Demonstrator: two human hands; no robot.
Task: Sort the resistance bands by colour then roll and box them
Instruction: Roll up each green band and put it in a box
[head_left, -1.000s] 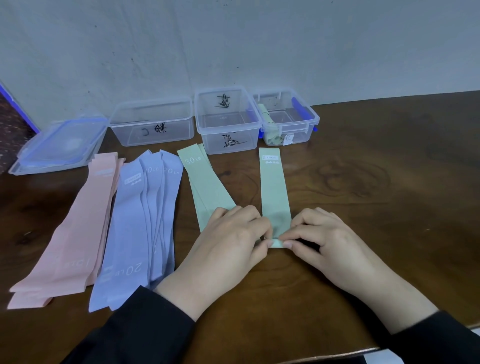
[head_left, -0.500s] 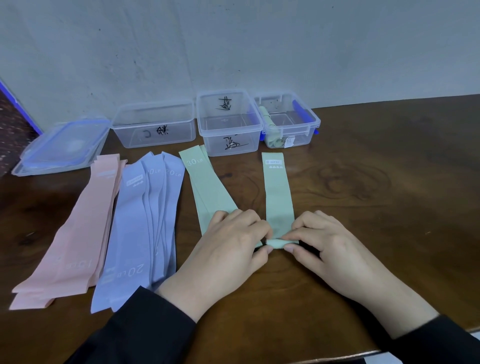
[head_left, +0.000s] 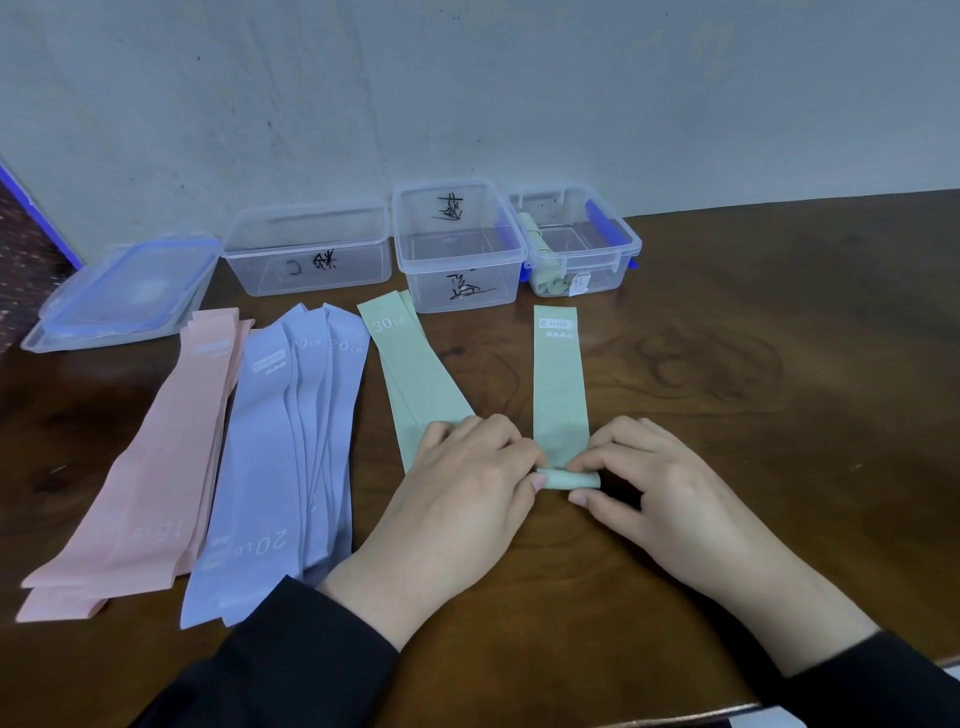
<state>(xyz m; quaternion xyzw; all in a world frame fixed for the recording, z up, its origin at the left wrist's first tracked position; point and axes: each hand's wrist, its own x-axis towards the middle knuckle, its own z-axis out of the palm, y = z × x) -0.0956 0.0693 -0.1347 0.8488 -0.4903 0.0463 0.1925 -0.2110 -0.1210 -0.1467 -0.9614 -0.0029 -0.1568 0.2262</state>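
Observation:
A single green band (head_left: 558, 384) lies lengthwise on the table, its near end curled into a small roll (head_left: 567, 478). My left hand (head_left: 457, 499) and my right hand (head_left: 660, 493) pinch that roll from either side with fingertips and thumbs. Left of it lies a pile of green bands (head_left: 415, 374) marked 30 LB, partly under my left hand. Further left are a blue pile (head_left: 275, 447) and a pink pile (head_left: 150, 467). The right-hand clear box (head_left: 621, 244) holds rolled green bands (head_left: 543, 260).
Two more clear boxes stand along the wall, one in the middle (head_left: 457, 291) and one to its left (head_left: 311, 270). Stacked lids (head_left: 124, 291) lie at the far left. The wooden table (head_left: 779, 415) runs off to the right.
The roll at the near end of the green band has grown a little thicker as both hands turn it forward. The camera view has dipped slightly.

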